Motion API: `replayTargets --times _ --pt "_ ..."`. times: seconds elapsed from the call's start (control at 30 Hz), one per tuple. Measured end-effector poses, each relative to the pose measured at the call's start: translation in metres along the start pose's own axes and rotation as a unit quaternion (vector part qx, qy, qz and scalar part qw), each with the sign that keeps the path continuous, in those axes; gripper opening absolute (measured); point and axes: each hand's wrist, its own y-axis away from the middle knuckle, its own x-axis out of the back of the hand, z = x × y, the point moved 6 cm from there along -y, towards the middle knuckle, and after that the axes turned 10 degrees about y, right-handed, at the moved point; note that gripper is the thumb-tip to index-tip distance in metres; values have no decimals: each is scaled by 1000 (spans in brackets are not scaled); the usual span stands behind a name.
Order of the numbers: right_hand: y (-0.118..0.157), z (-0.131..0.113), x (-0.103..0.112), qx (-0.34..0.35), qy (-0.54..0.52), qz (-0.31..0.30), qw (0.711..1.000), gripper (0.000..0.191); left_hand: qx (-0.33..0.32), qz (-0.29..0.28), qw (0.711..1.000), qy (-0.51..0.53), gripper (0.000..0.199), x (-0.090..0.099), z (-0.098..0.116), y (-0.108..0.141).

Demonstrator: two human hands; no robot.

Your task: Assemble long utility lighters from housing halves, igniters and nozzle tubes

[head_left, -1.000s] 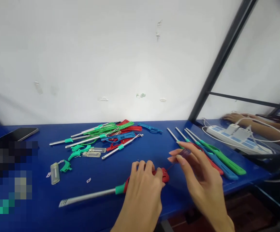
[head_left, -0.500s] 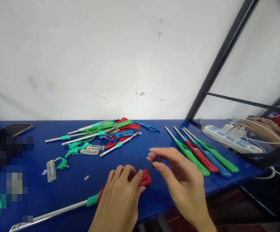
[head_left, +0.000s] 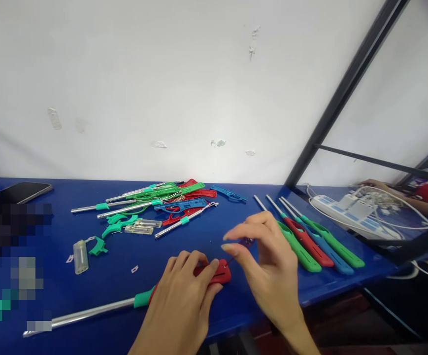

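My left hand (head_left: 180,301) presses a red stick lighter (head_left: 221,272) down on the blue table, fingers wrapped over its handle. The lighter's green collar and long metal tube point to the lower left. Between thumb and fingers, my right hand (head_left: 273,276) pinches a small screwdriver (head_left: 248,242) with a dark purple handle. Its thin shaft slants down to the hole near the end of the red handle. Whether the tip sits in a screw is too small to tell. Much of the lighter's handle is hidden under my left hand.
Several finished-looking lighters (head_left: 308,241) lie in a row at right. Lighter shells and tubes (head_left: 177,202) are heaped at the back, near green triggers (head_left: 117,227) and clear fuel tanks (head_left: 81,257). A phone (head_left: 32,190) lies left. Beyond the black frame are a power strip (head_left: 354,212) and another person's arm.
My right hand has turned and shifted slightly left around the screwdriver, fingers more upright. My left hand stays on the lighter. The view has shifted slightly, and the other person's hands have moved back.
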Motion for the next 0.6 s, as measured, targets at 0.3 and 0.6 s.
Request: replayTargets --times 0.3,0.6 --pt "-3 9 -7 -52 -122 10 991 25 -13 -19 1000 -7 34 -1 -6 5" --pt "6 5 -6 -34 -85 -38 995 41 -14 8 1000 2 29 1 2 0"
